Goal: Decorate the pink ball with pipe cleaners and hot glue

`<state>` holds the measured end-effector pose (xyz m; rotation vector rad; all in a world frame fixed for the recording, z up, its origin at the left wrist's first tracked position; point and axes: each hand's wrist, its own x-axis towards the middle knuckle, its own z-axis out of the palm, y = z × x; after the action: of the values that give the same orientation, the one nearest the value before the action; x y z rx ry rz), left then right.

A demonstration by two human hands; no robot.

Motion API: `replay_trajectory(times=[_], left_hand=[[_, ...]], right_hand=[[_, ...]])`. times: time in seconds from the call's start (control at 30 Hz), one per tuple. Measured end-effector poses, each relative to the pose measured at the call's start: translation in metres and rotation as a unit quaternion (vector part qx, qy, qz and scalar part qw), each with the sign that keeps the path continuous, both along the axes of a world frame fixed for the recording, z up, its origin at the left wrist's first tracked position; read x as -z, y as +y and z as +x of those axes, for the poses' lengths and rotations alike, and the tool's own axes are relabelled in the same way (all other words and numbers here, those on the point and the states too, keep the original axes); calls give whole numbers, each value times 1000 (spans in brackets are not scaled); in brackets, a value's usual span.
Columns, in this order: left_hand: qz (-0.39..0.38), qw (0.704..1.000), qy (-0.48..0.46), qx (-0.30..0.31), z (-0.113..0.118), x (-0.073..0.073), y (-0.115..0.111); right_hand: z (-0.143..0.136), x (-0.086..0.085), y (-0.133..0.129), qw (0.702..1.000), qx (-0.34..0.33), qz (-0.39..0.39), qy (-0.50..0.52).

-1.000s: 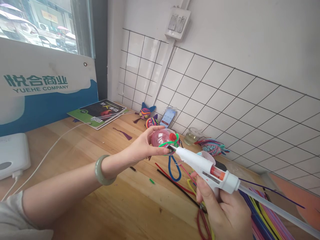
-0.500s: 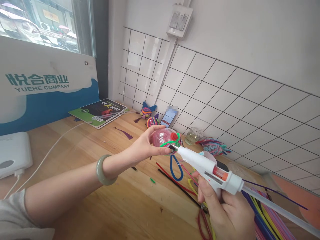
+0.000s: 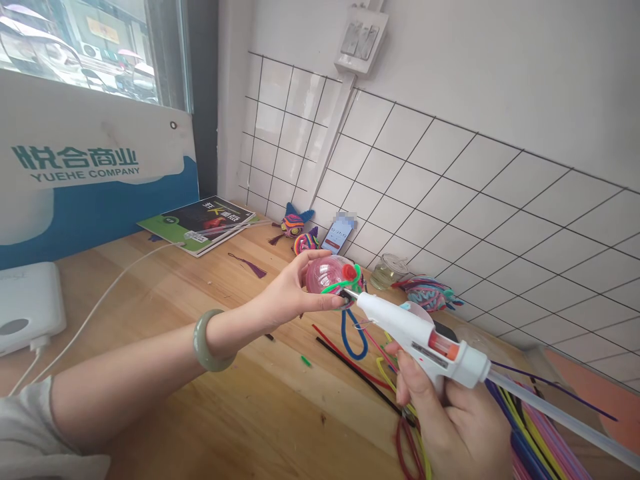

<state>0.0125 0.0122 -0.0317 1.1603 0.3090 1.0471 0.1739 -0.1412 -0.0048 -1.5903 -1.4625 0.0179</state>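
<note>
My left hand (image 3: 295, 283) is closed round a clear round plastic ball (image 3: 324, 275) above the table. Green fuzzy pipe cleaner (image 3: 334, 288) and a red knob-like piece (image 3: 349, 272) are on the ball's right side. In my right hand (image 3: 450, 413) is a white glue gun (image 3: 400, 323), gripped by its handle, with a long clear glue stick (image 3: 560, 413) out of its back. The metal nozzle meets the ball's decorated side near my left thumb; whether it touches cannot be made out. A blue pipe cleaner loop (image 3: 354, 337) shows below the ball.
Pipe cleaners (image 3: 530, 433) lie in a bundle at the right, near red-handled scissors (image 3: 407, 447). Along the wall are colourful fuzzy figures (image 3: 293, 221), a phone (image 3: 339, 233), a lidded glass jar (image 3: 387, 272) and another figure (image 3: 430, 293). Booklets (image 3: 200, 223) and a white cabled device (image 3: 30, 310) are left.
Both hands keep their holds on the ball and the glue gun. The glue gun and right hand sit very slightly farther right in view; otherwise little differs.
</note>
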Motion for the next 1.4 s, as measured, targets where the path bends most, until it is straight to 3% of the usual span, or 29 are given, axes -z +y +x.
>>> replay_trajectory(times=[1.4], left_hand=[[-25, 999, 27, -12, 3, 0, -7]], right_hand=[[-3, -4, -1, 999, 37, -11, -10]])
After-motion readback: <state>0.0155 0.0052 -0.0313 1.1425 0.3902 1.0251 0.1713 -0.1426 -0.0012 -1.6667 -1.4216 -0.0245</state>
